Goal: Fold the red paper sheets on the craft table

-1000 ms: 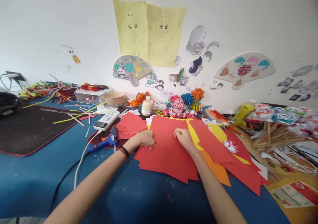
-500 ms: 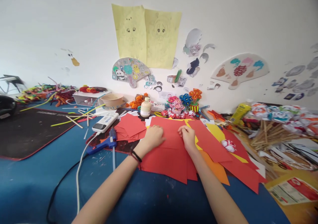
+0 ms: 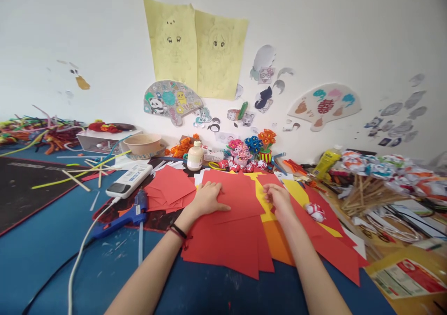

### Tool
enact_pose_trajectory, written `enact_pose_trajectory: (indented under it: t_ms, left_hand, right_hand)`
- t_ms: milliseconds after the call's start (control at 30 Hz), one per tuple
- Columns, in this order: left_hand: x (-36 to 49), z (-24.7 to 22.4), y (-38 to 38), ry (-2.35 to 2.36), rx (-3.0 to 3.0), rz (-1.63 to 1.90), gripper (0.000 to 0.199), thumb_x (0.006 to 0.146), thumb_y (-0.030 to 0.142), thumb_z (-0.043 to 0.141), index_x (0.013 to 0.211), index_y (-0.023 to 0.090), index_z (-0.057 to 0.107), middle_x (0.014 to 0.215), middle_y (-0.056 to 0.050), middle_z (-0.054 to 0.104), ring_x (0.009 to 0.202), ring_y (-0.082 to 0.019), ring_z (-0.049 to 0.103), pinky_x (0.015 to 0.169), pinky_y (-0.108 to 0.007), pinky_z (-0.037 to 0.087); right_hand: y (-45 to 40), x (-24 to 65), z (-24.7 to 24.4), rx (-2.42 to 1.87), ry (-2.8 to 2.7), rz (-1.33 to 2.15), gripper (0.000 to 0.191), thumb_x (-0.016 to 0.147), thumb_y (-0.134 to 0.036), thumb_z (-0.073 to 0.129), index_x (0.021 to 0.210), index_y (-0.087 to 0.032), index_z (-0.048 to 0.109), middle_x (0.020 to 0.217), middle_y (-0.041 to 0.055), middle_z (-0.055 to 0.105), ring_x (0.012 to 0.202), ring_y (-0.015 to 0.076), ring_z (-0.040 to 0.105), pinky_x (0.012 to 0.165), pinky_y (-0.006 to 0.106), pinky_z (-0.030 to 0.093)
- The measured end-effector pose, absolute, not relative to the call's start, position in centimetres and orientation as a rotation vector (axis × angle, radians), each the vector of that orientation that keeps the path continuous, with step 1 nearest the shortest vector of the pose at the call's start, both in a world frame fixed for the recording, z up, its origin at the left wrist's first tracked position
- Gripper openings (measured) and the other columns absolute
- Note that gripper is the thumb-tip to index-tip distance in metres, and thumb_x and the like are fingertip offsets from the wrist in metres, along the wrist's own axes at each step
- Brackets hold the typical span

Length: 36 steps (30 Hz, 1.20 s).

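Observation:
My left hand (image 3: 208,199) lies open on a red paper sheet (image 3: 240,196), with its thumb stretched to the right across it. This sheet rests on larger red sheets (image 3: 223,245). Beyond its right edge, my right hand (image 3: 279,198) is closed, fingertips drawn together above yellow and red paper. Whether anything is pinched in them I cannot make out. Under and beside the right forearm are an orange sheet (image 3: 277,240) and more red sheets (image 3: 335,254). A stack of smaller red pieces (image 3: 172,184) lies left of my left hand.
A blue glue gun (image 3: 122,219) and a white power strip (image 3: 129,180) with cables lie at left. Behind the paper stand a cream bottle (image 3: 195,156), a bowl (image 3: 143,143) and craft flowers (image 3: 253,145). Wooden sticks (image 3: 363,196) and a yellow bottle (image 3: 326,162) are at right.
The view has shifted, moving the scene leftward. My right hand has moved right, off the top red sheet. My left hand's fingers and thumb are more spread on that sheet.

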<state>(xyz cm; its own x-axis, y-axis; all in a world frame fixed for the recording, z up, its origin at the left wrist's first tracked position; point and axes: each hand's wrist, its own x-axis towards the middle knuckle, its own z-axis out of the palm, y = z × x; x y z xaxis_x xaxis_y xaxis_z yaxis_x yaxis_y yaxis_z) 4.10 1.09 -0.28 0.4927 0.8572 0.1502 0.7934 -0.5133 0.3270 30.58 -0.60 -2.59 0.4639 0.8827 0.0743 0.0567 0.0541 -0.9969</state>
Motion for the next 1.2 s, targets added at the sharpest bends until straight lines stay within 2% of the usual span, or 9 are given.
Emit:
enact_pose_trajectory:
  t_ms: [100,233,367,533,667,800,933,1033,1200]
  left_hand:
    - [3.7,-0.4,1.3,1.383,2.472,0.469,0.044,0.07,0.052,0.072,0.099,0.02,0.065,0.099,-0.005,0.068,0.094,-0.023,0.059,0.081,-0.03,0.039]
    - [2.9,0.4,0.9,1.228,2.358,0.643,0.026,0.076,0.041,0.067,0.088,0.018,0.069,0.084,-0.002,0.068,0.077,-0.016,0.058,0.07,-0.024,0.039]
    - [1.7,2.2,0.1,1.078,2.152,0.878,0.028,0.077,0.044,0.065,0.078,0.016,0.068,0.077,0.0,0.066,0.075,-0.014,0.055,0.07,-0.023,0.041]
    - [0.2,4.1,-0.7,0.991,1.738,1.178,0.033,0.07,0.046,0.073,0.075,0.015,0.067,0.076,-0.002,0.065,0.071,-0.015,0.057,0.065,-0.022,0.045]
    - [-1.0,4.5,-0.7,0.891,1.425,1.316,0.03,0.065,0.04,0.079,0.076,0.015,0.067,0.074,0.0,0.066,0.065,-0.012,0.058,0.059,-0.02,0.045]
    - [-1.4,4.4,-0.4,0.739,1.117,1.415,0.031,0.063,0.036,0.083,0.08,0.015,0.067,0.074,0.001,0.067,0.062,-0.01,0.06,0.059,-0.019,0.047]
    - [-1.3,4.0,0.0,0.755,0.915,1.302,0.036,0.062,0.035,0.084,0.085,0.013,0.066,0.076,-0.003,0.07,0.065,-0.013,0.064,0.061,-0.022,0.051]
    - [-1.0,3.7,0.1,0.802,0.899,1.186,0.038,0.062,0.034,0.085,0.087,0.012,0.067,0.078,-0.006,0.071,0.066,-0.014,0.066,0.061,-0.023,0.051]
    - [-0.2,4.2,-0.9,0.657,1.031,1.07,0.034,0.063,0.034,0.085,0.082,0.013,0.066,0.077,-0.003,0.072,0.064,-0.012,0.065,0.061,-0.02,0.049]
  right_hand:
    - [-0.8,31.6,-2.3,-1.394,-0.969,0.795,0.03,0.051,-0.023,0.048,0.074,-0.017,0.067,0.073,0.0074,0.067,0.053,0.0145,0.057,0.047,0.025,0.043]
    - [-0.8,31.4,-2.2,-1.361,-1.095,0.754,0.044,0.051,-0.019,0.047,0.087,-0.019,0.071,0.098,0.0089,0.072,0.083,0.0221,0.066,0.069,0.031,0.052]
    - [-0.6,31.0,-2.6,-1.247,-1.345,0.715,0.057,0.053,-0.014,0.048,0.105,-0.023,0.071,0.114,0.0064,0.07,0.114,0.0279,0.059,0.093,0.042,0.048]
    - [-0.2,31.4,-3.6,-1.189,-1.51,0.656,0.062,0.051,-0.011,0.046,0.107,-0.022,0.07,0.122,0.0067,0.066,0.128,0.0285,0.05,0.105,0.048,0.039]
    - [-0.7,31.6,-3.1,-1.061,-1.603,0.705,0.079,0.049,-0.01,0.044,0.125,-0.024,0.06,0.136,0.0053,0.056,0.133,0.0255,0.044,0.11,0.046,0.034]
    - [-2.0,31.0,-2.1,-1.08,-1.653,0.751,0.085,0.06,-0.01,0.053,0.142,-0.03,0.043,0.147,0.0055,0.044,0.136,0.0254,0.041,0.11,0.045,0.035]
    - [-2.7,30.1,-1.4,-1.146,-1.625,0.671,0.09,0.065,-0.022,0.072,0.147,-0.031,0.033,0.152,0.0071,0.036,0.14,0.0273,0.033,0.112,0.046,0.031]
    - [-2.7,29.5,-1.0,-1.111,-1.628,0.633,0.094,0.067,-0.032,0.078,0.148,-0.033,0.03,0.156,0.0054,0.029,0.143,0.0259,0.028,0.115,0.045,0.027]
    - [-2.7,28.4,-0.6,-1.008,-1.605,0.68,0.104,0.064,-0.036,0.082,0.15,-0.033,0.024,0.154,0.0087,0.032,0.139,0.0272,0.034,0.11,0.043,0.035]
